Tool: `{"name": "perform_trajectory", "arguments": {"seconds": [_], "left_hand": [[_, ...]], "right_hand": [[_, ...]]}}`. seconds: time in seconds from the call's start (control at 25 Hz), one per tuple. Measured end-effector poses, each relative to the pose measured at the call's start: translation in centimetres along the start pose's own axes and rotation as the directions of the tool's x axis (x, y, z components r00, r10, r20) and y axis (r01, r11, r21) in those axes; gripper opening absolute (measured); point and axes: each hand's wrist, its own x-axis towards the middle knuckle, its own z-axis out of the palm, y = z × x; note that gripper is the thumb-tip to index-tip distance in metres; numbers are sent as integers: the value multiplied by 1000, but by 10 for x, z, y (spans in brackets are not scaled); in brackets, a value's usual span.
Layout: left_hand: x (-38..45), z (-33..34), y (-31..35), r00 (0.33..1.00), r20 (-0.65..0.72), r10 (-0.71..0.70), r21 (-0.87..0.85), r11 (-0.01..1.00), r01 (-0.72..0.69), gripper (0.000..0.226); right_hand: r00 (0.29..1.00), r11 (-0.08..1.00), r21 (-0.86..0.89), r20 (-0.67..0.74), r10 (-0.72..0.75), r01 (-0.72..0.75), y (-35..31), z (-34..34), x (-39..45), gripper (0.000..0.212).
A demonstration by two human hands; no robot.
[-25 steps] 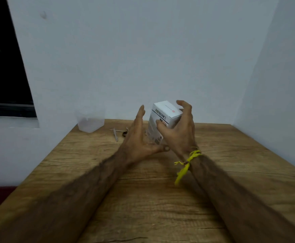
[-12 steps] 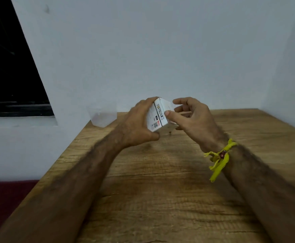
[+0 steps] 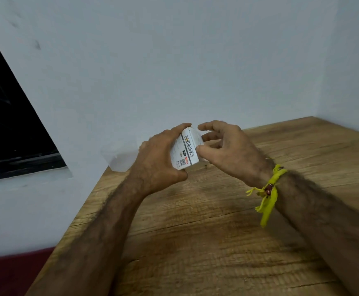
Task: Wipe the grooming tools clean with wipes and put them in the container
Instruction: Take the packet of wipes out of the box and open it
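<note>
A small white printed box (image 3: 186, 149) is held above the wooden table (image 3: 227, 221). My left hand (image 3: 159, 162) grips it from the left, fingers over its top and thumb under it. My right hand (image 3: 225, 150) meets the box's right end, thumb against its side and curled fingers at the top corner. A clear plastic container (image 3: 119, 160) stands at the table's far left corner against the wall, partly behind my left hand. The grooming tools are hidden behind my hands.
White walls close the table at the back and on the right. A dark window (image 3: 8, 133) lies to the left, beyond the table's left edge. A yellow thread band (image 3: 269, 193) is tied round my right wrist.
The box has passed into my left hand's grip and turned on its side. My right hand has shifted to its right end. My view has swung leftward, and the tools are out of sight.
</note>
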Motion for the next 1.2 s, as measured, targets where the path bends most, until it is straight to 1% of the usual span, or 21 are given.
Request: {"name": "perform_trajectory", "arguments": {"seconds": [0.12,0.24,0.32,0.36,0.44,0.52,0.56,0.6,0.68,0.72,0.76,0.84,0.88,0.92,0.96,1.0,1.04,1.08,1.12,1.16,1.2], "left_hand": [[-3,5,2,1000,12,18,22,1000,-18,97],[-3,8,3,999,-13,43,-18,999,-43,93],[-4,5,1,999,-18,29,-94,995,-31,98],[-5,4,1,1000,-15,19,-142,990,-21,101],[-6,3,1,999,-23,30,-206,978,-34,103],[-6,6,2,996,-44,75,-222,971,-83,96],[-6,8,2,993,-52,103,-211,971,-112,91],[-6,10,1,990,-58,127,-191,972,-136,87],[-6,11,-2,987,-62,145,-161,975,-153,80],[-6,11,-3,988,-62,139,-155,977,-147,78],[-6,11,-3,989,-63,131,-154,978,-139,77],[-5,10,-4,991,-68,115,-155,980,-125,80],[-5,9,-5,991,-69,110,-154,981,-120,84],[-5,7,-5,992,-67,110,-149,982,-119,88],[-5,6,-6,992,-58,115,-135,983,-122,92],[-5,4,-6,990,-45,130,-99,986,-134,94],[-5,1,-6,987,-30,157,-36,987,-158,95],[-4,-1,-6,982,-12,189,51,981,-188,95],[-2,-3,-6,977,4,215,137,967,-214,94],[0,-5,-6,974,15,225,194,955,-224,93],[0,-7,-8,975,19,221,196,955,-221,91]], "right_hand": [[1000,997,-80,24,10,-8,-1,6,-4,66],[996,978,-198,63,-62,73,-2,8,-6,56],[992,959,-254,35,-119,124,-4,2,-4,49],[992,965,-228,3,-128,125,-3,-5,-1,47],[991,991,-80,-73,-113,107,-2,-21,5,45],[984,996,70,-173,-41,54,0,-33,12,41],[977,995,100,-213,3,19,1,-35,13,38],[971,995,100,-239,22,2,1,-33,14,34],[963,998,-37,-261,-67,60,5,-24,12,26],[950,975,-187,-263,-170,122,8,-21,11,23],[924,912,-372,-261,-279,170,11,-19,10,22],[831,727,-651,-268,-487,216,8,-23,9,23],[781,651,-715,-245,-574,255,3,-25,9,23],[746,567,-758,-167,-645,321,-1,-25,8,23],[737,480,-784,-44,-675,392,-5,-23,6,25],[765,429,-784,90,-637,449,-7,-17,3,27],[829,463,-757,183,-528,461,-8,-11,1,28],[893,558,-715,218,-394,421,-6,-7,0,27],[937,660,-667,211,-278,346,0,-7,1,26],[965,745,-614,190,-182,262,5,-9,3,26],[978,811,-552,171,-118,194,8,-11,5,26]]}}
